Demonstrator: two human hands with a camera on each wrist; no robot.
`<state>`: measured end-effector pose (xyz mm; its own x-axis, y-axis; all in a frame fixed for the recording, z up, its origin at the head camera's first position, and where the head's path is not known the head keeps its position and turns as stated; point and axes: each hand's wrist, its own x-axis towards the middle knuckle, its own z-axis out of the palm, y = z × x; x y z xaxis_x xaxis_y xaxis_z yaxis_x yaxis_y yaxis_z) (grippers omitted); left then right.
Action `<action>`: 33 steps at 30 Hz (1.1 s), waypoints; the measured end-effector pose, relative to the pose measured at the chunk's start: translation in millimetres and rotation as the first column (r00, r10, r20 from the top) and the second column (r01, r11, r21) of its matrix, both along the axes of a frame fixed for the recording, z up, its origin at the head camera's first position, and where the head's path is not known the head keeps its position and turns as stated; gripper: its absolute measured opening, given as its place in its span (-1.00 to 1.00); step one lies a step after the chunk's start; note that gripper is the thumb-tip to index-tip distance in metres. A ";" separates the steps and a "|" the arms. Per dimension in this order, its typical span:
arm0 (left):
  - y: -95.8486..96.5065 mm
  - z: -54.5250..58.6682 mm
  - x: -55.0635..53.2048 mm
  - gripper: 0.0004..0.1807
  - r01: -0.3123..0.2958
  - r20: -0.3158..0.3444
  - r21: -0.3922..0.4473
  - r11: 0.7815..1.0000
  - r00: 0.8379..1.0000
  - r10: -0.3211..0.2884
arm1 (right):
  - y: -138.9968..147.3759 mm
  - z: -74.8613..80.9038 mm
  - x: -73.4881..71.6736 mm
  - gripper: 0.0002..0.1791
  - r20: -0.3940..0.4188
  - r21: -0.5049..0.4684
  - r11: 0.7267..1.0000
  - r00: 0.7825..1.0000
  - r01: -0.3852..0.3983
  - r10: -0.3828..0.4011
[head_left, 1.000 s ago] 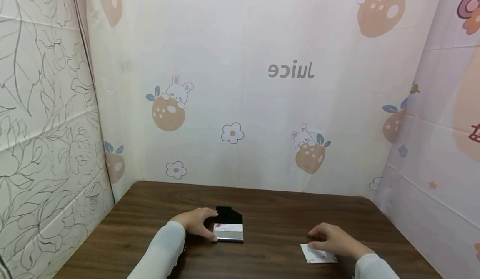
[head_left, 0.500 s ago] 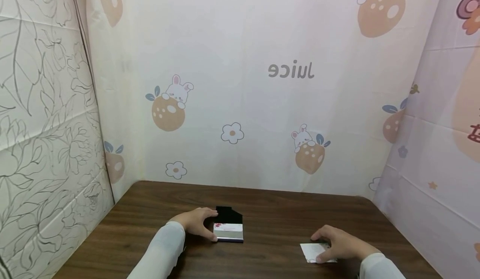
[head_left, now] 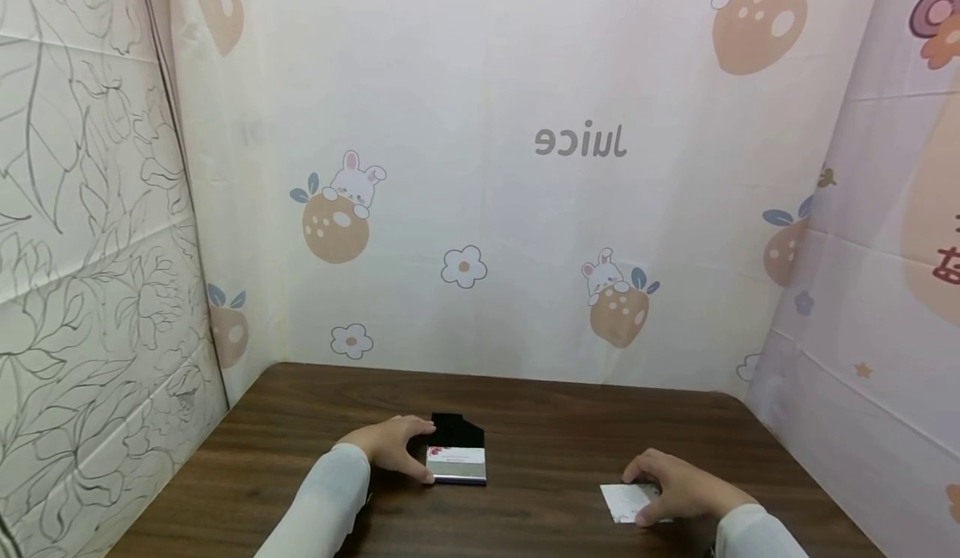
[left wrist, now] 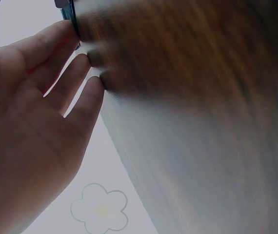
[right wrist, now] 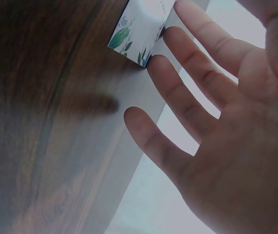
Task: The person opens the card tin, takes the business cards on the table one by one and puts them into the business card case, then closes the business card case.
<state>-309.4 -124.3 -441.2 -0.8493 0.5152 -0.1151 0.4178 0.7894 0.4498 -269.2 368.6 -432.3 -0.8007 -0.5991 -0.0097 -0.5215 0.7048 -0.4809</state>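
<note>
A metal business card case lies on the table with its black-lined lid folded back. Inside it shows a white card with red flowers. My left hand holds the case at its left side, thumb at the near corner and a finger at the lid. Only a dark edge of it appears past the left hand's fingers. To the right, a white business card with printed green leaves lies on the wood. My right hand grips it, thumb on the near edge, fingertips against the far edge in the right wrist view.
The brown wooden table reaches back to a white curtain printed with fruit and rabbits. More printed curtains hang at the left and right sides. Table surface lies between the two hands.
My right hand has shifted slightly right over the business card, and its thumb has moved from the card's top to its near edge. The left hand and the case have stayed in place.
</note>
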 end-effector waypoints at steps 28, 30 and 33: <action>1.6 5.6 3.8 -0.10 -0.004 -0.004 -0.015 1.000 1.000 0.004 | -8.4 5.3 -9.3 -0.50 0.096 0.021 0.998 0.993 0.064 -0.066; 1.3 5.3 3.8 -0.10 -0.001 0.000 -0.011 1.000 1.000 0.001 | -6.9 3.6 -10.1 -0.48 0.090 0.012 0.998 0.994 0.055 -0.056; 0.6 2.7 2.6 -0.10 0.003 0.003 -0.012 1.000 1.000 -0.003 | -4.8 0.6 -10.2 -0.50 0.080 -0.006 0.999 0.996 0.046 -0.045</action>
<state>-306.7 -123.7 -438.5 -0.8476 0.5160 -0.1239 0.4185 0.7935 0.4418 -279.4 363.8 -431.7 -0.8238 -0.5624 -0.0706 -0.4486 0.7231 -0.5252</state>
